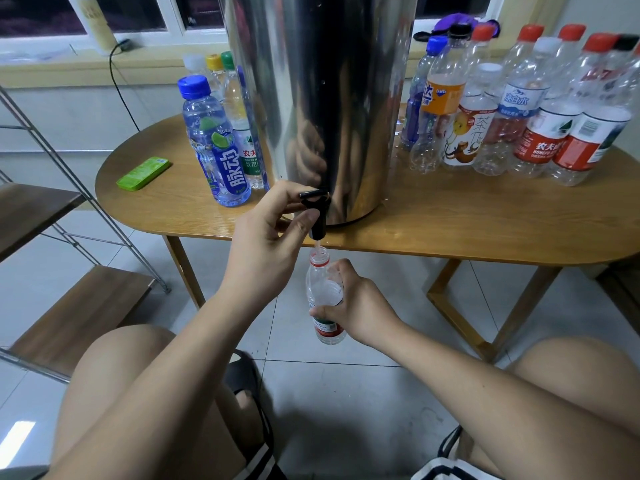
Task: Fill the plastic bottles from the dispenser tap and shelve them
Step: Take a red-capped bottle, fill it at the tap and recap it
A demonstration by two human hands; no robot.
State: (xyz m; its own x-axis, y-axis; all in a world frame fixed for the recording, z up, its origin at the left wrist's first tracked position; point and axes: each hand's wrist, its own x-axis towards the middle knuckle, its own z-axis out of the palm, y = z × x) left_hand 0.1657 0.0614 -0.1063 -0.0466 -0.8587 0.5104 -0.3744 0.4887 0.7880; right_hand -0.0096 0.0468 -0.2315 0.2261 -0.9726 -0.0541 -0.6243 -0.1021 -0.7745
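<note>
A tall steel dispenser stands on the wooden table, its black tap hanging over the front edge. My left hand pinches the tap lever with fingers and thumb. Water runs from the spout into an uncapped clear plastic bottle with a red and green label. My right hand grips that bottle round its middle and holds it upright under the spout, below table height. It looks partly filled.
Several filled bottles, a blue-capped one in front, stand left of the dispenser beside a green box. Several empty capped bottles crowd the table's right end. A metal-framed shelf with wooden boards stands at left. My knees are below.
</note>
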